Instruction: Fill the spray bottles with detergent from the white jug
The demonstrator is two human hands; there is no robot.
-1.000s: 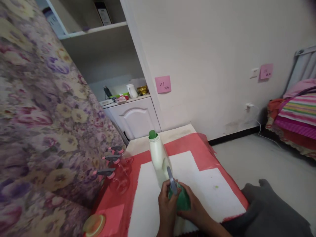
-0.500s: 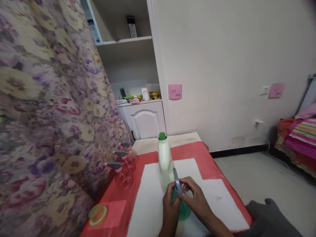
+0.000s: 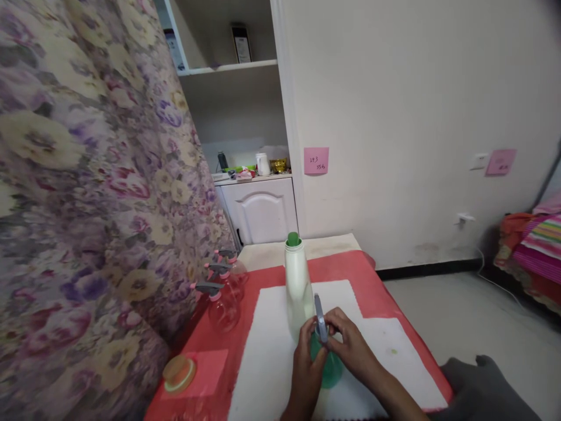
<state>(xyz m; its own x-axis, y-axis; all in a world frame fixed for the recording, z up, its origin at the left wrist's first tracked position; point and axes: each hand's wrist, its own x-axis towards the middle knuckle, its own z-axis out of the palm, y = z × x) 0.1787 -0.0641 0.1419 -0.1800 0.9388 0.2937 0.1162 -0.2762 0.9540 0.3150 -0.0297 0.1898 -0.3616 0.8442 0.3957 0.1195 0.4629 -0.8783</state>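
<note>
A green see-through spray bottle (image 3: 332, 373) stands on the white sheet near me, its grey spray head (image 3: 320, 320) at the neck. My left hand (image 3: 308, 354) is closed around the neck and the side of the head. From the other side, my right hand (image 3: 350, 342) pinches the grey head between thumb and fingers. Some of the neck is hidden behind my fingers. Just beyond my hands, a tall pale green bottle (image 3: 298, 278) stands uncapped, with a green spout in its mouth.
Several clear pink spray bottles (image 3: 223, 313) with grey heads line the table's left side. A round yellowish cap (image 3: 179, 374) lies at the front left on the red cloth (image 3: 205, 403). A floral curtain (image 3: 109, 234) hangs close on the left; a white cabinet (image 3: 265, 210) stands behind.
The whole view has shifted slightly, so things appear a little further right. Both hands stay at the spray head, with only small finger movement.
</note>
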